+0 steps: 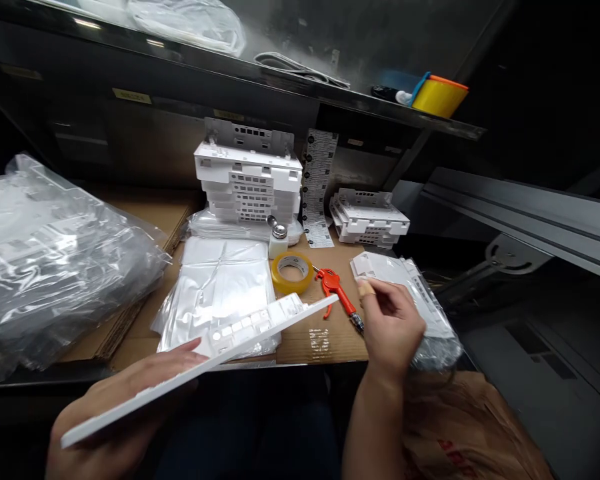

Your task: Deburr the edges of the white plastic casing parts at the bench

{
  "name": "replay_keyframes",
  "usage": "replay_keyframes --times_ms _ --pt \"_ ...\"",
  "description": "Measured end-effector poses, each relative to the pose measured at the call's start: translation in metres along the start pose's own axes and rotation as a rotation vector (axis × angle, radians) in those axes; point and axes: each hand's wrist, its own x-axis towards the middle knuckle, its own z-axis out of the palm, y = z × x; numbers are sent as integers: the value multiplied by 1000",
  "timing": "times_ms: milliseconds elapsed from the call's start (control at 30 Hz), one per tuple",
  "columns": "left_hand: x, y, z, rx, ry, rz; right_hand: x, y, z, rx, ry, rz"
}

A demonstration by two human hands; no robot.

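Observation:
My left hand is closed around a thin white plastic housing panel, held tilted above the table's front edge. Its raised inner side, with a row of square openings, faces the table. My right hand has thumb and index finger pinched together; whatever may be between them cannot be made out. A pale yellowish cover shows at the thumb tip. This hand is just in front of white plastic parts in clear bags, apart from the panel. A red air blow gun lies to its left.
Clear plastic bags lie flat behind the panel, near a tape roll and a small bottle. White housings are stacked at the back, with a smaller stack rightward. Bagged parts fill the left. A shelf overhangs.

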Motion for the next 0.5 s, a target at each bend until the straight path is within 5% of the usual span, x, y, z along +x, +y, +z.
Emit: replay_keyframes --times_ms 100,167,333,500 --pt "5 12 5 -130 92 -224 -2 -2 -7 119 50 193" --pt "9 15 8 -201 120 -268 -9 -9 -10 300 -31 368" --pt "16 15 7 -257 43 -180 -31 -16 -9 583 -463 749" --pt "19 13 1 -223 -33 -115 -47 -15 0 687 -505 914"
